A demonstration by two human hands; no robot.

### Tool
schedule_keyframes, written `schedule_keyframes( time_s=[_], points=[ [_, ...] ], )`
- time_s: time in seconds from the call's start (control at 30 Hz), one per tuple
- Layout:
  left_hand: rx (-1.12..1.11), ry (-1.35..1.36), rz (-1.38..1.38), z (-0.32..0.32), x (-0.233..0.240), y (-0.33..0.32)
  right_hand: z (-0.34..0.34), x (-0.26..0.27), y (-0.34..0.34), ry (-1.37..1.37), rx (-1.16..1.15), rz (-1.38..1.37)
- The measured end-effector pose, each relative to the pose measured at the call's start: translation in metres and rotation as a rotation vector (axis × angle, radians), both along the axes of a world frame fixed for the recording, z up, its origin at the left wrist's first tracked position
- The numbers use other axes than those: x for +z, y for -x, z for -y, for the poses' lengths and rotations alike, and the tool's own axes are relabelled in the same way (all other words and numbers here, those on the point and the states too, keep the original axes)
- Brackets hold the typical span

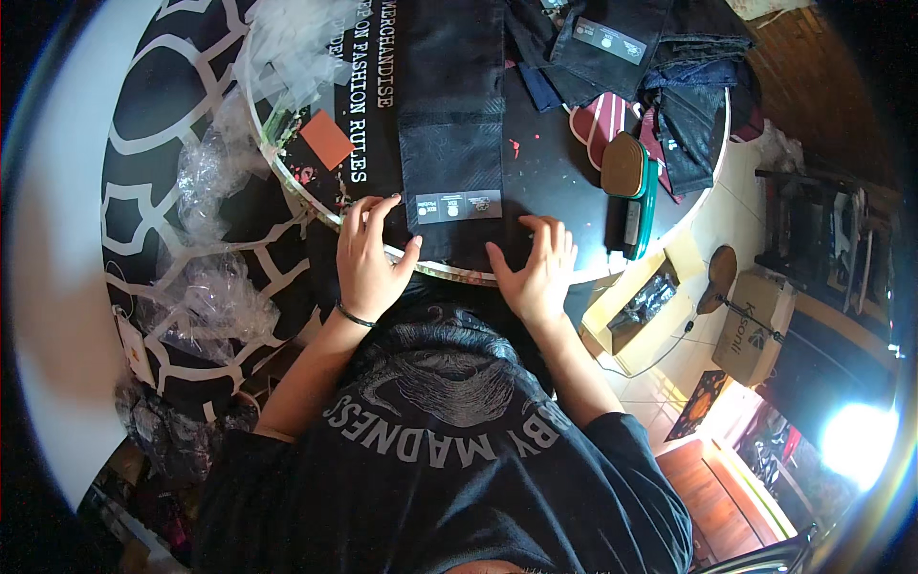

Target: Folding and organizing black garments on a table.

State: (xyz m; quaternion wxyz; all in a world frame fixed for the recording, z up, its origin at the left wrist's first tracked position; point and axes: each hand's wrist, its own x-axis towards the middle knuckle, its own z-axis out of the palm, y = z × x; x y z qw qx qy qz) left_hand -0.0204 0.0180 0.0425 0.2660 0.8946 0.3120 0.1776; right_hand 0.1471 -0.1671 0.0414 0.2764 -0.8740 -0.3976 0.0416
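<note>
A long black fabric strip lies flat on the round black table, running away from me. A grey label with printed writing and logos is on its near end. My left hand is at the table's rim, beside the strip's left edge, thumb and fingers apart. On the other side, my right hand rests near the strip's lower right corner, its thumb pointing towards the cloth. Neither hand holds anything. A green handheld iron or steamer with a brown plate lies to the right.
Dark folded cloths, one with a label, are piled at the back right, partly over maroon fabric. An orange square lies left of the strip. Clear plastic film covers the back left. An open carton stands on the floor.
</note>
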Motion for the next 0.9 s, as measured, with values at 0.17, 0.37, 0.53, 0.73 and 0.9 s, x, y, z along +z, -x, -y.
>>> schedule_keyframes(
  time_s=[0.17, 0.37, 0.53, 0.73, 0.9],
  points=[
    [0.133, -0.245, 0.039, -0.061, -0.012, 0.0, -0.003, -0.002, 0.002, 0.174, -0.036, 0.043],
    [0.119, -0.37, -0.236, -0.145, -0.029, -0.006, -0.012, -0.003, 0.004, 0.101, -0.057, -0.062],
    [0.147, -0.193, -0.078, -0.164, -0.022, -0.007, -0.013, -0.015, 0.013, -0.184, -0.135, -0.709],
    [0.365, 0.702, 0.235, -0.124, -0.003, 0.014, -0.026, 0.014, 0.012, -0.788, -0.291, -1.744],
    [0.558, 1.481, 0.484, -0.031, 0.012, 0.06, -0.031, 0.018, 0.01, -0.929, -0.164, -1.929]
  ],
)
